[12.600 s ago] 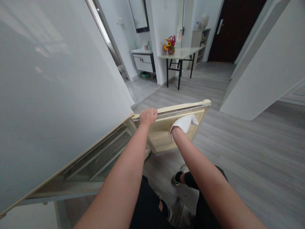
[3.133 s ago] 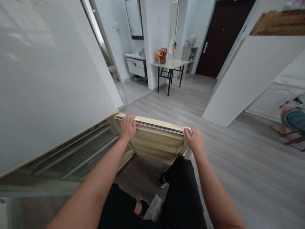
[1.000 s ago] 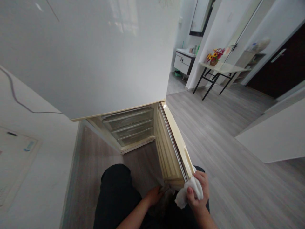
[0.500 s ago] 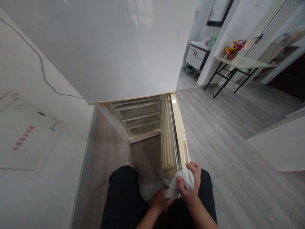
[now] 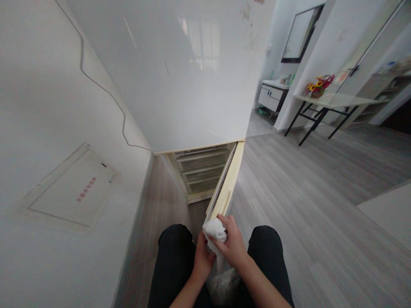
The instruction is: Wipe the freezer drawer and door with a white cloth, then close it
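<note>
A white cloth (image 5: 214,229) is bunched at the near edge of the lower fridge door (image 5: 228,184), between my knees. My right hand (image 5: 231,241) is closed around the cloth from the right, with its fingers at the door's edge. On the other side, my left hand (image 5: 204,255) grips the cloth lower down; some of its fingers are hidden. The cream-edged door stands partly open. Behind it, several clear-fronted drawers (image 5: 204,174) show inside the compartment. The large white upper door (image 5: 180,94) is above, with a few marks on it.
A wall with a cable (image 5: 120,111) and a covered panel (image 5: 75,188) runs along the left. To the right are wood-look floor (image 5: 308,188), a folding table (image 5: 337,101) with flowers, and a sink cabinet (image 5: 272,96). A white surface (image 5: 390,211) juts in at the far right.
The lower door has swung toward closed, its near edge moving left. Both hands have moved with it, still on the cloth. My view has shifted, so the upper door shows more.
</note>
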The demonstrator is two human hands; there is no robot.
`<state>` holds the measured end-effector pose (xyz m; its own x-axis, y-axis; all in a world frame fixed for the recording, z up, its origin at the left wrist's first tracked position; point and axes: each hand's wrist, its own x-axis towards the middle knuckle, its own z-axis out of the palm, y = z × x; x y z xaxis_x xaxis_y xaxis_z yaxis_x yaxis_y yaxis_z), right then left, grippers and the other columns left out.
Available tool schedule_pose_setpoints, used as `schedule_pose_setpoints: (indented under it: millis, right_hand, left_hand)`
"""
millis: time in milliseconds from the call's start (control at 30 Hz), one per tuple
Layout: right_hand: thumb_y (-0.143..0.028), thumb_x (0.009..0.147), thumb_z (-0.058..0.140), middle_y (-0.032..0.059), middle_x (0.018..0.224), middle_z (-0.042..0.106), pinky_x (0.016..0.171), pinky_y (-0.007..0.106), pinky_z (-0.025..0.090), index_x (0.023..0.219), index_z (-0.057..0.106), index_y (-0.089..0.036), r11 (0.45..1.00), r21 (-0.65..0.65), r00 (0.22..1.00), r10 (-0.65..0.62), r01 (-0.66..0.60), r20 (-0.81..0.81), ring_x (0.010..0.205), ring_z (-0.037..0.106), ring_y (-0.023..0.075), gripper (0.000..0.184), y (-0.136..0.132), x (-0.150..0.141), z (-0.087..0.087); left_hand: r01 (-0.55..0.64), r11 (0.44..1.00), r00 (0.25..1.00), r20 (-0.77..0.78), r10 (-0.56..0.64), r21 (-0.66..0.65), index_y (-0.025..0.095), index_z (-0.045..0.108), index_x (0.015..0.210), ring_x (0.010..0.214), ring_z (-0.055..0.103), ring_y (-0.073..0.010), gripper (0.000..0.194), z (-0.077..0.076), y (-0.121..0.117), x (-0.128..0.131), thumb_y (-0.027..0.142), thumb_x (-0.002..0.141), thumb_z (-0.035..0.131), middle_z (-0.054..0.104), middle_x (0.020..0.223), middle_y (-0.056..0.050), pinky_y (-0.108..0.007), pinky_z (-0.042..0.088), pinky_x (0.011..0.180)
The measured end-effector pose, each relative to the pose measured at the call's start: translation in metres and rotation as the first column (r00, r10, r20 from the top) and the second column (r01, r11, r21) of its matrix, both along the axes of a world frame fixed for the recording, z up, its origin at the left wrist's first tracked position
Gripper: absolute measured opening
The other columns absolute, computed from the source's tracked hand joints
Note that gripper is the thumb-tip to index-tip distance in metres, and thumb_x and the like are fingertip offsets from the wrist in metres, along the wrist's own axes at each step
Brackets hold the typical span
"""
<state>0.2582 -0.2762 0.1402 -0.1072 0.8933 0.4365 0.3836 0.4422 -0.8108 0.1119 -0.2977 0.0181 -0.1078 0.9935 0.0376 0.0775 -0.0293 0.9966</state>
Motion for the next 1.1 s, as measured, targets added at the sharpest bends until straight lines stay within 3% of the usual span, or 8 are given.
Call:
schedule_pose_setpoints:
  millis: [100, 167, 300, 433, 600, 733, 933, 1100]
  right_hand:
    - [-0.027, 0.095, 0.061, 0.0098, 0.123, 0.065, 0.095, 0.031, 0.055, 0.143, 0.049, -0.024, 0.984, 0.011, 0.979, 0.178, -0.178, -0.096, 0.11, 0.066, 0.0195, 0.049, -0.006, 0.001, 0.013]
    - [-0.024, 0.095, 0.06, 0.009, 0.126, 0.066, 0.097, 0.028, 0.053, 0.141, 0.051, -0.024, 0.98, 0.042, 0.971, 0.197, -0.193, -0.133, 0.112, 0.066, 0.0187, 0.047, -0.014, 0.01, 0.013]
    - [-0.03, 0.1, 0.054, 0.0072, 0.112, 0.072, 0.087, 0.025, 0.055, 0.123, 0.065, -0.02, 0.999, -0.035, 0.993, 0.002, -0.006, -0.117, 0.1, 0.07, 0.018, 0.028, -0.024, 0.04, -0.007]
    - [-0.041, 0.105, 0.042, 0.009, 0.1, 0.073, 0.083, 0.028, 0.056, 0.113, 0.068, -0.014, 0.965, -0.163, 0.978, -0.209, 0.204, -0.015, 0.092, 0.069, 0.0198, 0.038, -0.021, 0.081, -0.04]
    - [-0.045, 0.101, 0.046, 0.0115, 0.114, 0.069, 0.097, 0.04, 0.052, 0.113, 0.069, -0.018, 0.947, -0.104, 0.928, -0.268, 0.303, 0.257, 0.11, 0.065, 0.0249, 0.038, -0.021, 0.133, -0.091]
    - [-0.048, 0.101, 0.043, 0.0104, 0.096, 0.069, 0.086, 0.04, 0.055, 0.099, 0.067, -0.016, 0.892, -0.112, 0.878, -0.396, 0.437, 0.268, 0.093, 0.067, 0.0242, 0.04, -0.025, 0.151, -0.122]
    - [-0.051, 0.1, 0.041, 0.0093, 0.095, 0.069, 0.084, 0.039, 0.053, 0.1, 0.066, -0.017, 0.893, -0.158, 0.89, -0.374, 0.421, 0.259, 0.091, 0.067, 0.0246, 0.042, -0.022, 0.155, -0.126]
    - [-0.051, 0.1, 0.041, 0.0103, 0.095, 0.07, 0.083, 0.038, 0.052, 0.103, 0.066, -0.016, 0.874, -0.178, 0.884, -0.41, 0.451, 0.226, 0.092, 0.068, 0.0254, 0.043, -0.019, 0.154, -0.128]
  left_hand:
    - [-0.129, 0.992, 0.988, -0.086, 0.13, 0.02, 0.021, 0.053, 0.129, 0.112, 0.065, -0.0306, 0.07, 0.022, 0.012, -0.013, 0.042, 0.067, 0.077, 0.065, 0.125, -0.012, -0.047, 0.052, 0.099]
    - [-0.215, 0.975, 0.964, -0.147, 0.22, 0.046, 0.02, 0.052, 0.129, 0.114, 0.064, -0.0307, 0.068, 0.044, 0.022, -0.019, 0.046, 0.072, 0.077, 0.064, 0.125, -0.014, -0.049, 0.05, 0.101]
    - [-0.304, 0.928, 0.922, -0.18, 0.344, 0.216, 0.022, 0.044, 0.141, 0.129, 0.055, -0.0278, 0.068, 0.102, 0.045, -0.026, 0.049, 0.085, 0.07, 0.056, 0.138, -0.014, -0.045, 0.042, 0.112]
    - [-0.268, 0.869, 0.885, -0.25, 0.393, 0.415, 0.021, 0.045, 0.141, 0.136, 0.048, -0.0253, 0.055, 0.137, 0.074, -0.036, 0.047, 0.094, 0.06, 0.052, 0.143, -0.014, -0.042, 0.036, 0.118]
    - [-0.276, 0.878, 0.85, -0.328, 0.413, 0.392, 0.019, 0.046, 0.134, 0.129, 0.052, -0.025, 0.048, 0.137, 0.111, -0.066, 0.05, 0.098, 0.05, 0.054, 0.134, -0.013, -0.042, 0.042, 0.113]
    - [-0.316, 0.89, 0.834, -0.35, 0.426, 0.33, 0.018, 0.046, 0.131, 0.115, 0.061, -0.024, 0.047, 0.139, 0.141, -0.094, 0.05, 0.097, 0.048, 0.056, 0.13, -0.014, -0.039, 0.052, 0.099]
    - [-0.407, 0.869, 0.771, -0.404, 0.493, 0.282, 0.014, 0.04, 0.136, 0.112, 0.065, -0.0232, 0.044, 0.151, 0.184, -0.115, 0.038, 0.099, 0.045, 0.059, 0.131, -0.017, -0.038, 0.05, 0.104]
    - [-0.498, 0.811, 0.704, -0.404, 0.585, 0.307, 0.004, 0.017, 0.153, 0.15, 0.033, -0.0293, 0.069, 0.152, 0.208, -0.111, 0.039, 0.1, 0.044, 0.03, 0.159, -0.028, -0.042, 0.029, 0.123]
